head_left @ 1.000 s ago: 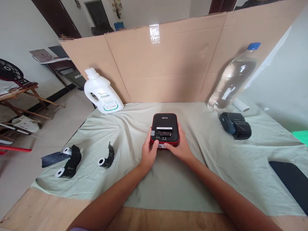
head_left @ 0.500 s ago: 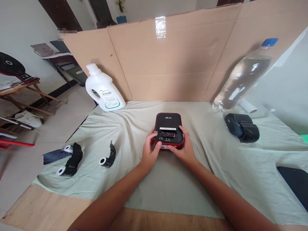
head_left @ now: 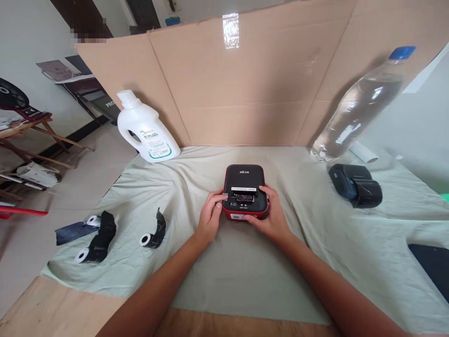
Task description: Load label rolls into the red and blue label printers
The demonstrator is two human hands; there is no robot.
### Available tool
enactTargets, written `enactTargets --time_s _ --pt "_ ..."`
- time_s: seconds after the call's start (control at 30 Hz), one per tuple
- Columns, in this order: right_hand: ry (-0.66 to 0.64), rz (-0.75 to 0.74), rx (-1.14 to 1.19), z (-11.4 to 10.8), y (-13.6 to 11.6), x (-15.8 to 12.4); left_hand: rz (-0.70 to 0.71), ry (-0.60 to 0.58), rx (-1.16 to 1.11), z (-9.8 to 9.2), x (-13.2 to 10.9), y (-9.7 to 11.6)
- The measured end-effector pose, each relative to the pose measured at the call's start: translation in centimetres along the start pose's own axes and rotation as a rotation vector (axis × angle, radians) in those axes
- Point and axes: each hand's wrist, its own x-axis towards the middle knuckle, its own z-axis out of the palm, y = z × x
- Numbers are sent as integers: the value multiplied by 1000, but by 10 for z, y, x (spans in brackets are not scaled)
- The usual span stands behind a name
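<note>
A black label printer (head_left: 244, 178) with a red rim lies on the cloth before me. A white strip with print runs across its top, and a dark piece of label shows in the slot below that strip. My right hand (head_left: 272, 215) grips its right side, thumb along the front edge and a finger on top. At the left edge, by a small grey tab, the fingertips of my left hand (head_left: 210, 215) press on the printer; that hand's thumb is drawn in beside its fingers.
Rolls of black labels (head_left: 94, 238) and a single roll (head_left: 150, 238) lie at left. Behind stand a white detergent jug (head_left: 149, 133), a leaning water bottle (head_left: 361, 112) and a cardboard panel (head_left: 245, 93). At right are a black device (head_left: 356, 185) and a dark flat object (head_left: 433, 267).
My left thumb has left the printer's front edge and moved left, closer to the fingers. My right hand keeps its grip. The camera view has shifted slightly.
</note>
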Motion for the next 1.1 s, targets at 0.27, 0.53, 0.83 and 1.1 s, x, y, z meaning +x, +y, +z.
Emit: enactTargets --time_s 0.27,0.53,0.83,1.1 --pt "-21 -27 2 -3 1 4 -30 -6 -26 2 12 0" --pt "-13 -21 -27 2 5 0 33 78 -3 6 11 -3" --pt "-10 10 -83 5 8 -4 136 78 34 2 4 -1" --pt "-57 -46 2 -7 1 -2 136 71 30 1 5 -1"
